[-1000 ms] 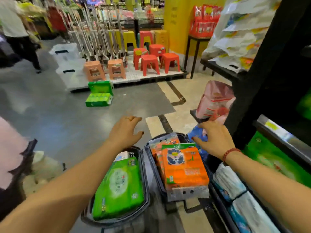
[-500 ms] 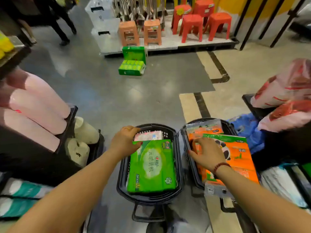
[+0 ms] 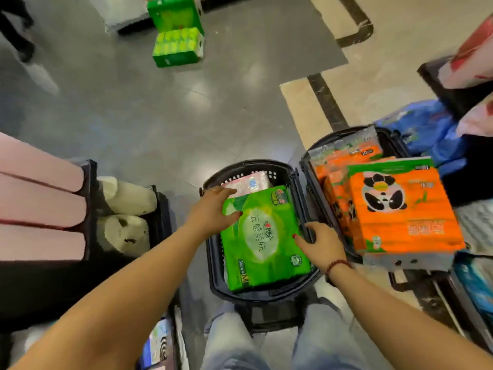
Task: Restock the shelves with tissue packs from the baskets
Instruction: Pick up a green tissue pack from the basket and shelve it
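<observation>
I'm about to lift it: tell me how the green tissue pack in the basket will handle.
Probably light for its bulk: the green tissue pack is soft tissue in film. Its glossy wrap may be slippery, so the left hand and right hand taking opposite edges makes sense. It likely squashes rather than breaks.

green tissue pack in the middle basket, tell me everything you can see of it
The green tissue pack is a rectangular bundle in glossy plastic wrap, with a pale oval bearing printed characters on top and an M at its near corner. It lies face up, slightly skewed, in the black basket, partly covering a pink-white pack. The left hand grips its far left corner, thumb on top; the right hand grips its right edge.
</observation>
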A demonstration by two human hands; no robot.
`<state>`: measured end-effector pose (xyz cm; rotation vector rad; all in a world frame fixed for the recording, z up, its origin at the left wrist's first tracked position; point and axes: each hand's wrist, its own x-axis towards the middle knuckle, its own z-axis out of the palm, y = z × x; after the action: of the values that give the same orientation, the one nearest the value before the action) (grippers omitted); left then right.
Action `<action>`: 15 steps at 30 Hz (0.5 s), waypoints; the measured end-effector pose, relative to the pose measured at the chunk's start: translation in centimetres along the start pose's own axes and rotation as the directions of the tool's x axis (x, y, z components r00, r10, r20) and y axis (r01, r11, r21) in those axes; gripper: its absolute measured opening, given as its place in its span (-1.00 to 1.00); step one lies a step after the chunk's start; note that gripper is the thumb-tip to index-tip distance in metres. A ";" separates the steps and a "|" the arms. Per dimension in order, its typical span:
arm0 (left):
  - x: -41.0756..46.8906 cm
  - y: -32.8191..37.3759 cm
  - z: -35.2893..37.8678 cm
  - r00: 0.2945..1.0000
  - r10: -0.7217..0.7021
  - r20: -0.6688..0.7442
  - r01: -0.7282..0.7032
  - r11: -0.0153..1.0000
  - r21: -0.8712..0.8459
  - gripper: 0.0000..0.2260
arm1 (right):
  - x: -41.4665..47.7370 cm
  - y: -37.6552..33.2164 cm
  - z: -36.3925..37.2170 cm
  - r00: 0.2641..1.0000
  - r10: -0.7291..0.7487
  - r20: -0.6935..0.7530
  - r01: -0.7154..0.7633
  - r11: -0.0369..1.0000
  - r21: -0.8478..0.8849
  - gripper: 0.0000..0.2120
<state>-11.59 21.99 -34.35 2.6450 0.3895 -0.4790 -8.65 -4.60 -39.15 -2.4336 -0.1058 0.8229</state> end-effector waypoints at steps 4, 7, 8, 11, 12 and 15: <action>5.8 -2.8 1.6 0.976 0.148 0.156 -0.149 0.989 -0.005 -0.43 | 0.5 0.2 6.1 0.972 0.225 -0.074 -0.197 0.942 0.271 -0.53; 10.1 -5.5 3.8 0.950 0.227 0.217 -0.236 0.972 0.014 -0.41 | 0.4 0.1 11.5 0.880 0.474 -0.026 -0.391 0.754 0.528 -0.55; 11.4 -6.1 4.8 0.941 0.237 0.241 -0.250 0.968 0.023 -0.40 | 0.4 0.1 13.3 0.834 0.551 -0.005 -0.436 0.666 0.605 -0.54; 14.7 -7.9 8.4 0.920 0.258 0.296 -0.276 0.961 0.021 -0.37 | 0.7 0.6 18.2 0.691 0.721 0.046 -0.520 0.453 0.724 -0.44; 15.6 -8.3 9.7 0.915 0.262 0.307 -0.281 0.959 0.020 -0.35 | 0.8 0.8 19.5 0.641 0.765 0.062 -0.541 0.393 0.744 -0.41; 17.6 -9.7 13.5 0.917 0.222 0.331 -0.230 0.973 -0.016 -0.30 | 1.1 1.7 22.8 0.523 0.840 0.142 -0.553 0.209 0.806 -0.36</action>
<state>-2.65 27.76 -56.02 2.5232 -0.0272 -0.8366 -21.18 5.34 -55.58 -1.5630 1.3863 0.5584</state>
